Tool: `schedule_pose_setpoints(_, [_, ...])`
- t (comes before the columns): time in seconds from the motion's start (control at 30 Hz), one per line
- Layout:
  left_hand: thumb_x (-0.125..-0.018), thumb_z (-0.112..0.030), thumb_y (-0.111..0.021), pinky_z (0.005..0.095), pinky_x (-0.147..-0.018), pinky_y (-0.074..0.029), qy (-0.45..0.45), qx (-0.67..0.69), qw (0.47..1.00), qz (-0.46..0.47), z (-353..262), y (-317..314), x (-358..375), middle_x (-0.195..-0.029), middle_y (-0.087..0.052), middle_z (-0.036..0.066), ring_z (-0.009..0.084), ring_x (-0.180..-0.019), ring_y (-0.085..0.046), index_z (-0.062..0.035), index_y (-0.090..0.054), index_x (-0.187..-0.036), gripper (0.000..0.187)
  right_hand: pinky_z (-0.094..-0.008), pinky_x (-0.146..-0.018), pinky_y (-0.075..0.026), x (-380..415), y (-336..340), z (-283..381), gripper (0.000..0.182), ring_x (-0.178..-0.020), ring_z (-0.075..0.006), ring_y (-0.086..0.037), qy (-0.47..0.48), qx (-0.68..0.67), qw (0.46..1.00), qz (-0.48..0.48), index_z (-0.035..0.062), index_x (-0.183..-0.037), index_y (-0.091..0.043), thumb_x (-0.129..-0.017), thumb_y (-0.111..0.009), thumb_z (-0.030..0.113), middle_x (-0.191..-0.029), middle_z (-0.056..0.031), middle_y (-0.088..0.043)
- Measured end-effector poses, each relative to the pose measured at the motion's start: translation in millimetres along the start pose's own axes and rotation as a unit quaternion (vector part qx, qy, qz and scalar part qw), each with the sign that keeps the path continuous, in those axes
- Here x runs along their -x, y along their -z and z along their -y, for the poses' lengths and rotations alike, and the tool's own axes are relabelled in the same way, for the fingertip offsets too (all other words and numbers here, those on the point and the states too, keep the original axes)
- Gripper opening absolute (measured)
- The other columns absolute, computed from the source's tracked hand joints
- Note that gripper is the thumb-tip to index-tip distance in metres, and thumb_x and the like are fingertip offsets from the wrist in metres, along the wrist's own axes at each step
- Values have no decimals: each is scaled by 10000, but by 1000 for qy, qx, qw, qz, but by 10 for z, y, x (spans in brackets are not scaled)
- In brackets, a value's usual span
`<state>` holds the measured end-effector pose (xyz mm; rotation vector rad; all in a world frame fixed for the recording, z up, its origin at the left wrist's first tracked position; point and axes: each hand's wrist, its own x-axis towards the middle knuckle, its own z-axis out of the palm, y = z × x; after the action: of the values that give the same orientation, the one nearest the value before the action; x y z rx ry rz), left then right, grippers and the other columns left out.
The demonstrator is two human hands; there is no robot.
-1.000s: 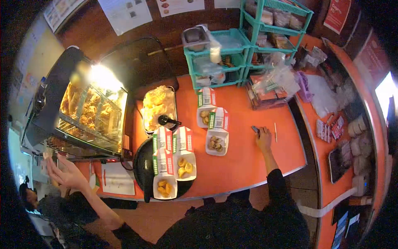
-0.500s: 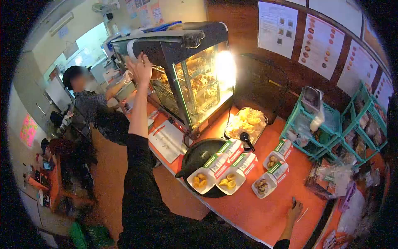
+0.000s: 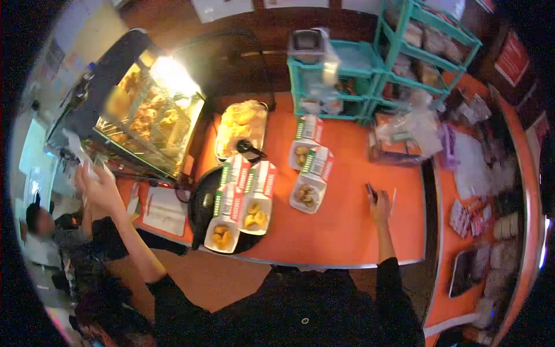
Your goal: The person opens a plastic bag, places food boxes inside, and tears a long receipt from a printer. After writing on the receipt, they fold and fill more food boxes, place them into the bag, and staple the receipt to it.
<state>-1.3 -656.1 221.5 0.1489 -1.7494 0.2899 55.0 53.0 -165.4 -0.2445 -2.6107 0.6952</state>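
Note:
At the left, my left hand point(image 3: 99, 185) is raised beside the lit glass food warmer point(image 3: 147, 115), its fingers blurred around something pale that I cannot make out. My right hand point(image 3: 380, 209) rests over the orange counter point(image 3: 347, 231) and grips a dark pen-like object point(image 3: 371, 191). A thin white stick point(image 3: 393, 201) lies just right of that hand. Two open boxes of golden pieces point(image 3: 222, 236) point(image 3: 255, 217) stand on a round black tray point(image 3: 201, 199). Two boxes with brownish pieces point(image 3: 304, 195) point(image 3: 300, 155) stand between the tray and my right hand.
A metal tray of fried food point(image 3: 241, 120) with a black-handled utensil point(image 3: 248, 148) sits behind the boxes. Teal crates point(image 3: 335, 63) hold wrapped items at the back. A co-worker point(image 3: 43, 231) is at the far left. A white board point(image 3: 165, 209) lies below the warmer.
The view has swung to the right. My left hand has come down from the top of the warmer, and something pale now shows at its fingers. My right hand remains over the counter.

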Motion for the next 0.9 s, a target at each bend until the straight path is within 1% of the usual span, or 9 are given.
schedule_pose_setpoints(0.07, [-825,20,-546,423,-896,-465,78,111,987,92,-1467,644,144,-1194,-588,155,330,-1104,-554,-45,-623,-1157,347,-370,-758,-457,-47,217,27,256,-801,-264,-575,-84,-66,994,25,18,-1014,-569,-912,-587,252,-895,-120,-573])
schedule_pose_setpoints(0.13, [-740,111,-514,395,-908,-468,16,306,934,184,-2604,916,584,-1223,-573,152,319,-1133,-549,-50,-528,-1284,567,-291,-703,-443,-111,333,-218,193,-726,-128,-542,-211,-413,886,2,51,-997,-577,-918,-597,225,-793,-18,-541])
schedule_pose_setpoints(0.23, [-726,22,-554,389,-843,-501,55,467,705,531,-4298,1565,1489,-1313,-509,172,367,-1091,-560,-89,-448,-1365,658,-252,-654,-425,-241,760,-495,149,-735,-73,-500,-239,-463,851,-61,60,-985,-582,-917,-605,191,-784,22,-523])
schedule_pose_setpoints(0.27, [-743,14,-542,387,-761,-529,-119,444,767,447,-4790,1634,2023,-1326,-490,200,375,-1019,-587,-27,-415,-1372,644,-252,-654,-425,-301,935,-511,149,-735,-73,-500,-244,-461,851,-58,60,-985,-582,-917,-605,191,-784,22,-523])
schedule_pose_setpoints(0.3, [-750,-13,-552,374,-700,-535,-169,426,685,565,-5212,1808,2316,-1358,-448,227,324,-977,-599,34,-407,-1356,625,-245,-662,-428,-365,1104,-477,148,-739,-73,-503,-207,-474,854,-47,59,-993,-590,-909,-615,178,-774,22,-524])
schedule_pose_setpoints(0.37, [-760,-49,-560,329,-689,-522,-291,314,752,502,-5854,1993,3092,-1408,-393,218,250,-901,-584,56,-423,-1338,603,-259,-703,-445,-419,1090,-559,198,-778,-109,-537,-132,-429,893,-19,54,-1027,-609,-864,-650,157,-825,-9,-564])
schedule_pose_setpoints(0.63, [-825,-293,-599,456,-794,-492,-262,309,684,606,-6543,2236,3199,-1478,-235,266,371,-936,-532,-127,-367,-1425,664,-427,-903,-424,-819,288,-521,327,-1034,-308,-520,158,-82,958,224,68,-1037,-654,-732,-720,169,-1028,-100,-556])
schedule_pose_setpoints(0.7, [-862,-289,-569,545,-1000,-357,-145,365,588,707,-6556,2260,3166,-1468,-247,256,453,-1237,-395,-39,-242,-1442,711,-434,-918,-411,-794,280,-537,367,-1045,-313,-515,165,-89,957,221,80,-1069,-638,-725,-720,176,-1052,-97,-555])
schedule_pose_setpoints(0.9, [-802,-315,-643,588,-993,-332,24,609,528,591,-6199,2055,3733,-1478,-223,255,504,-1256,-324,-151,-335,-1408,700,-480,-855,-443,-501,871,-469,477,-1002,-353,-547,-17,58,992,115,88,-1186,-540,-798,-659,340,-1083,-180,-568])
